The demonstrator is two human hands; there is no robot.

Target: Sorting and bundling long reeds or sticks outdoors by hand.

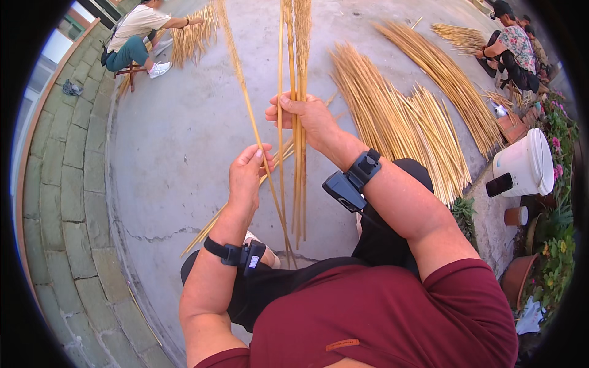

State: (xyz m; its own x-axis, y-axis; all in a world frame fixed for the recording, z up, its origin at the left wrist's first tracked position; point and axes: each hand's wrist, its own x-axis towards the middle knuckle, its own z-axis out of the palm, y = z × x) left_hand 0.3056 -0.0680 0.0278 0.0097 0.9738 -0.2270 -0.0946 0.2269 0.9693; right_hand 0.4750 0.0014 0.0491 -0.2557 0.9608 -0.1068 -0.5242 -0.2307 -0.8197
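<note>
Between the thumb and fingers of my left hand (251, 172) is a single dry reed stalk (248, 103). It leans to the left at its feathery top, and its lower end reaches down over my lap. My right hand (306, 117) grips a small bundle of reed stalks (301, 184) held upright, with feathery heads at the top of the view. One thin stalk (280, 60) of that bundle stands slightly apart under my right thumb. Behind both hands, a few loose stalks (209, 230) lie slantwise on the concrete.
Reed piles (382, 110) (441, 73) spread over the concrete floor (152, 161) to the right. A white bucket (522, 161), a phone (499, 185) and flower pots (517, 280) stand at the right edge. A seated person (138, 37) handles reeds at far left; others (515, 50) crouch far right.
</note>
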